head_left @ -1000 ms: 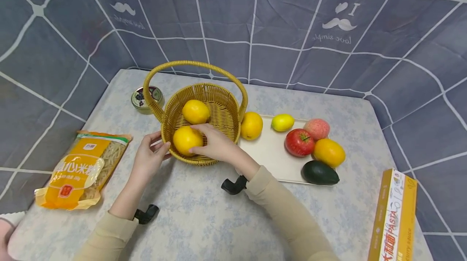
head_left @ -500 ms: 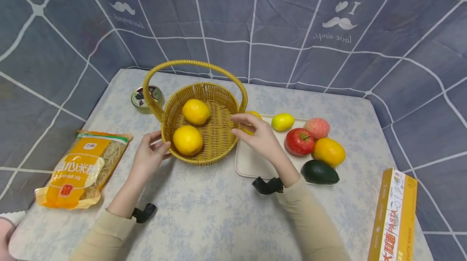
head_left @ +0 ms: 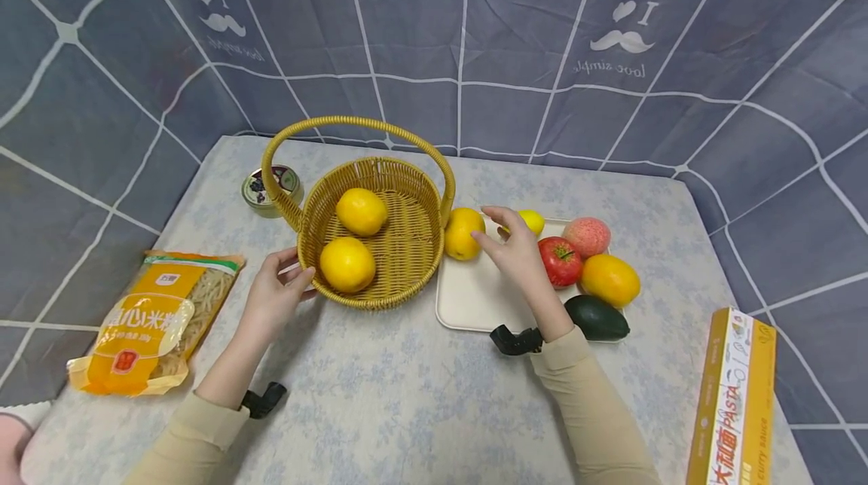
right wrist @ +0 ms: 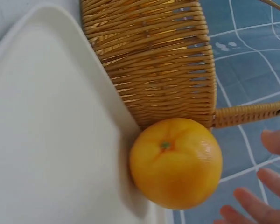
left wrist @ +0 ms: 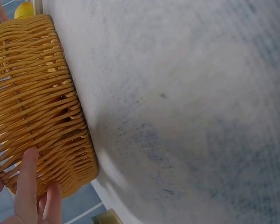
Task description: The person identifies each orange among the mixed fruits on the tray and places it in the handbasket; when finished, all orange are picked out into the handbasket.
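A wicker basket (head_left: pixel 407 244) with a tall arched handle holds two rounded yellow-orange fruits, one at the back (head_left: pixel 362 211) and one in front (head_left: pixel 347 265). My left hand (head_left: pixel 274 289) holds the basket's left side, thumb at the rim and fingers against the outer weave (left wrist: pixel 42 107). Over the white tray (head_left: pixel 475 304), my right hand (head_left: pixel 518 251) is held with fingers spread and nothing in them. Just left of its thumb sits an orange (head_left: pixel 463 234), beside the basket at the tray's corner; its green stem spot shows in the right wrist view (right wrist: pixel 176 163). A lemon (head_left: pixel 532 222) is partly behind the right hand.
On the tray's right are a red apple (head_left: pixel 561 262), a peach (head_left: pixel 587 236), a yellow-orange mango-like fruit (head_left: pixel 610 281) and a dark green avocado (head_left: pixel 597 318). A round tin (head_left: pixel 261 195), a noodle bag (head_left: pixel 152 327) and a pasta box (head_left: pixel 732 402) stand around.
My right hand has let go of the front fruit in the basket and moved right, over the tray beside the orange. My left hand has stayed at the basket.
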Demonstrator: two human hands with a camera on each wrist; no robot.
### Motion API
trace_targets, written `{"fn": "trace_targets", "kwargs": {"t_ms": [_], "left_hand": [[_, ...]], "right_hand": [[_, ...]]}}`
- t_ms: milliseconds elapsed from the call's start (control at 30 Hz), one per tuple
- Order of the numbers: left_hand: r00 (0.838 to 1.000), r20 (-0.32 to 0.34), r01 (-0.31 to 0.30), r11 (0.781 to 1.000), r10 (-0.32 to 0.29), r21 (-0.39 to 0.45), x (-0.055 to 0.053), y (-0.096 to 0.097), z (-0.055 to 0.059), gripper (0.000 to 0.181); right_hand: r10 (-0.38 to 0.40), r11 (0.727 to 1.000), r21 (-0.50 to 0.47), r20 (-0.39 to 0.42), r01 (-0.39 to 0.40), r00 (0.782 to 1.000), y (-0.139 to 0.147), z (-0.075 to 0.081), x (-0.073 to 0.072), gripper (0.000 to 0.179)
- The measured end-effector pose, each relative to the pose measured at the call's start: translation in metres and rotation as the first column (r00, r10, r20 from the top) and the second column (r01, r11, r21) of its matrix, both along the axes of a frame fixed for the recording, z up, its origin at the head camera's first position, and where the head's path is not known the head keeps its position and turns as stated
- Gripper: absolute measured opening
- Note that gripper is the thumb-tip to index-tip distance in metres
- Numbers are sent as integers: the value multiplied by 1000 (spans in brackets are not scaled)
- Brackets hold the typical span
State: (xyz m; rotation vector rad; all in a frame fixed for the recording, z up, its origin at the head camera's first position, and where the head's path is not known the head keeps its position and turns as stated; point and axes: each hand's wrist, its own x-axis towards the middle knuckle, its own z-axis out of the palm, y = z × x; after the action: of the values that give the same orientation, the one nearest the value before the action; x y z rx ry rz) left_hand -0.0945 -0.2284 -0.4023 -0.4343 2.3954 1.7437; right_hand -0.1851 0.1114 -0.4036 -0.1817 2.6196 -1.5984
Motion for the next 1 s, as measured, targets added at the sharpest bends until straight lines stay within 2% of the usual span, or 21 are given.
{"fn": "trace_targets", "kwargs": {"t_ms": [333, 500, 767, 1000], "left_hand": [[1000, -10, -16, 1000, 16, 2, 2, -1, -4, 58], [1000, -8, -23, 1000, 23, 4, 1, 0, -3, 60], [999, -5, -34, 999, 34, 3, 1, 2, -2, 59], [999, -3, -43, 999, 43, 6, 2, 3, -2, 59]], "right_hand": [[-18, 999, 48, 91, 14, 996, -8, -18, -3, 70], [-29, 999, 36, 114, 25, 993, -15, -23, -4, 75], [-86, 996, 13, 164, 85, 983, -22, -33, -7, 83], [-112, 994, 23, 172, 109, 979, -28, -38, -9, 85]]}}
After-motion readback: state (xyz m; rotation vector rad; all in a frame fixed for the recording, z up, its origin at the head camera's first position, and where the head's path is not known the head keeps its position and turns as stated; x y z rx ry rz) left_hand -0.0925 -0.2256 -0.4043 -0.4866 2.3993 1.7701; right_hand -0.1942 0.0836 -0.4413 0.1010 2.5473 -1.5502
